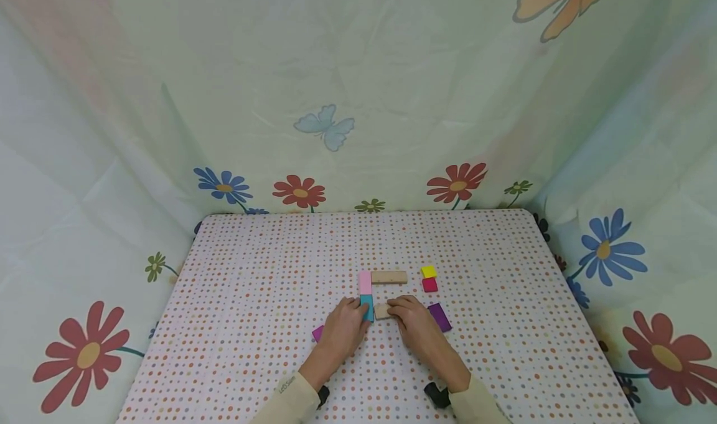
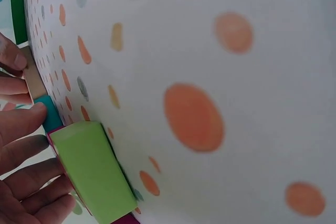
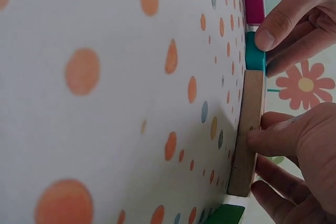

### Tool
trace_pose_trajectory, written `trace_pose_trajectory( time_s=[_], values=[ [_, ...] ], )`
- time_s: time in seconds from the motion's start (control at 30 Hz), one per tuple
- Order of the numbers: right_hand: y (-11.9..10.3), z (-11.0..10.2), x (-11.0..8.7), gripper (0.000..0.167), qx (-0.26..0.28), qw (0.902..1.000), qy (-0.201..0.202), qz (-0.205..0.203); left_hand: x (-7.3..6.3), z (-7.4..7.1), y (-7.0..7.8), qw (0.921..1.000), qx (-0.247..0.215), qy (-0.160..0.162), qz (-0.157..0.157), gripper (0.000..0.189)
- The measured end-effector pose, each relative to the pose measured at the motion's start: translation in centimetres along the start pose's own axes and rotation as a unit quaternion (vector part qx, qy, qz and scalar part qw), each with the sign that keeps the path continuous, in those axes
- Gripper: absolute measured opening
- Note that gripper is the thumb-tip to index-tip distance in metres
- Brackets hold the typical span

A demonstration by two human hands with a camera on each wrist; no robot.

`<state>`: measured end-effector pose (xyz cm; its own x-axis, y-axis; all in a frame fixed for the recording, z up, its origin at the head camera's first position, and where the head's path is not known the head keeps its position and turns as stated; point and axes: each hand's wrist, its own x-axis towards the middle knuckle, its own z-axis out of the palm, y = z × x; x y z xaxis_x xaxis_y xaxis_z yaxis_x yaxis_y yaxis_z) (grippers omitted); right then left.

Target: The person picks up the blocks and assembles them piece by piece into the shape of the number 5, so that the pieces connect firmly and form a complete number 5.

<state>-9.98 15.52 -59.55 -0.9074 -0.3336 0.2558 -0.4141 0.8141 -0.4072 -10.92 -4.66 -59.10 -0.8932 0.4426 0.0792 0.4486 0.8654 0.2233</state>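
Observation:
My left hand (image 1: 343,323) pinches a teal block (image 1: 367,308) between thumb and fingers. In the right wrist view the left thumb lies on the near face of that teal block (image 3: 255,51). My right hand (image 1: 416,324) grips a plain wooden block (image 1: 382,312), thumb on its near face and fingers behind, in the right wrist view (image 3: 247,135). This wooden block lies end-on against the teal one. Beyond the teal block is a pink block (image 1: 365,282), in line with it. A second wooden block (image 1: 389,277) extends rightward from the pink block's far end.
Right of the wooden blocks lie a yellow block (image 1: 428,272), a red block (image 1: 429,285) touching it, and a tilted purple block (image 1: 440,317). A magenta block (image 1: 317,333) shows partly behind the left hand. The left wrist view has a light green face (image 2: 94,171) close up.

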Motion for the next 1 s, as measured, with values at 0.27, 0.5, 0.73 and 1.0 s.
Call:
trace_pose_trajectory(
  time_s=[0.27, 0.5, 0.73, 1.0],
  values=[
    [0.2, 0.0, 0.2, 0.017, 0.019, 0.9996, -0.019, 0.003, 0.0, 0.1, 0.0, 0.9999, -0.01, -0.008, -0.012, 0.037],
    [0.4, -0.4, 0.5, 0.018, 0.029, 0.9985, -0.046, 0.011, 0.1, 0.1, 0.1, 0.9997, -0.013, -0.013, -0.019, 0.038],
    [0.7, -0.5, 0.9, 0.018, 0.029, 0.998, -0.056, -0.01, -0.1, 0.2, 0.1, 0.9998, -0.006, -0.005, -0.017, 0.038],
    [1.2, -0.4, 1.2, 0.02, 0.025, 0.9973, -0.054, -0.042, -0.1, 0.1, 0.2, 0.9999, 0.0, 0.0, -0.012, 0.038]
  ],
)
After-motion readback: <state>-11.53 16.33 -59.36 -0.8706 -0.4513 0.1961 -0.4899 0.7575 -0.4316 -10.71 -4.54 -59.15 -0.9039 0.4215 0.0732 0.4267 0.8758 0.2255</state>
